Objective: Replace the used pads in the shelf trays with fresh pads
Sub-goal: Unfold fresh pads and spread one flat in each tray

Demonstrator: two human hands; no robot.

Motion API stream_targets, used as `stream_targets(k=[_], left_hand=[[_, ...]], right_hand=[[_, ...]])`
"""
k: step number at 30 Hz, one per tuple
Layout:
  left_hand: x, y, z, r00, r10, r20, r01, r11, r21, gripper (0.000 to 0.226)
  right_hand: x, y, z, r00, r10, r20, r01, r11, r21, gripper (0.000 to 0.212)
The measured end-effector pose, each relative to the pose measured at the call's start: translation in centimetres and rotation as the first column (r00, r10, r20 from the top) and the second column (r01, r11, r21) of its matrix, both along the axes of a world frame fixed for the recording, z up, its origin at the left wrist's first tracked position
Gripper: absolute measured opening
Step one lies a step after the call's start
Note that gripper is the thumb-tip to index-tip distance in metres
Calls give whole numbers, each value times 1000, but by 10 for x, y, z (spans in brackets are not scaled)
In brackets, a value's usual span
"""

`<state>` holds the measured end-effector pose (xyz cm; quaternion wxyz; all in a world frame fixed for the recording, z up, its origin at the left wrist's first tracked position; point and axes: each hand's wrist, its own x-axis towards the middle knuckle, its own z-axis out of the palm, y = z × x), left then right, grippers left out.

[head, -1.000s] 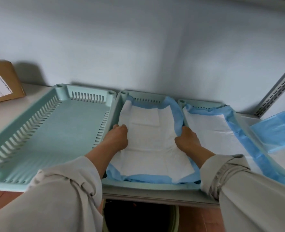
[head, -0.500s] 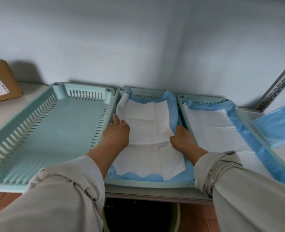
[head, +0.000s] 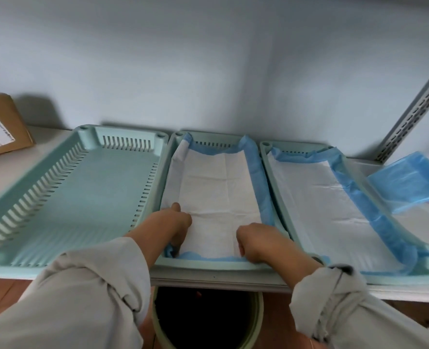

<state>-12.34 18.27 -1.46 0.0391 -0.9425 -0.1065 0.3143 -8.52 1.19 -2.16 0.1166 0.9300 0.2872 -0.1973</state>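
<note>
Both my hands — left (head: 175,222), right (head: 256,239) — curl onto the middle tray's (head: 208,265) pad (head: 218,197); right tray (head: 273,157) padded, left tray (head: 57,197) bare — one left, I judge.

A plain pale blue-grey wall (head: 208,71) fills the upper part of the view, evenly lit by soft, cool light with faint vertical shading. Below the wall runs a white shelf (head: 45,144), its front edge pale grey. At the right end of the shelf a grey slotted metal upright (head: 414,109) leans across the wall. On the shelf's left end, against the wall, lies a brown cardboard box (head: 2,122) with a white label, casting a soft shadow. Under the shelf, reddish-brown floor (head: 4,293) shows, and a round pale green bin (head: 257,321) with a dark inside stands there.
</note>
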Motion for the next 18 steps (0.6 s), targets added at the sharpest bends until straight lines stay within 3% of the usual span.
stream_targets(k=[3,5,9,13,18], left_hand=[[-3,-1,-4,1000,-24,-12,24,999,23,103],[-4,0,-1,999,-48,13,48,999,7,94],[-3,1,10,970,-43,239,62,996,-70,40],[-8,-4,7,992,-121,25,122,992,-28,22],[-11,-10,13,980,-159,-121,151,986,-68,41]], right_hand=[[4,-2,0,999,-21,-49,19,999,-34,27],[7,-2,6,996,-41,-83,40,999,-18,30],[10,-1,19,999,-23,-28,23,1000,-21,27],[10,-4,18,1000,-5,-29,2,993,-117,23],[6,-2,15,997,7,-80,-22,982,-187,35]])
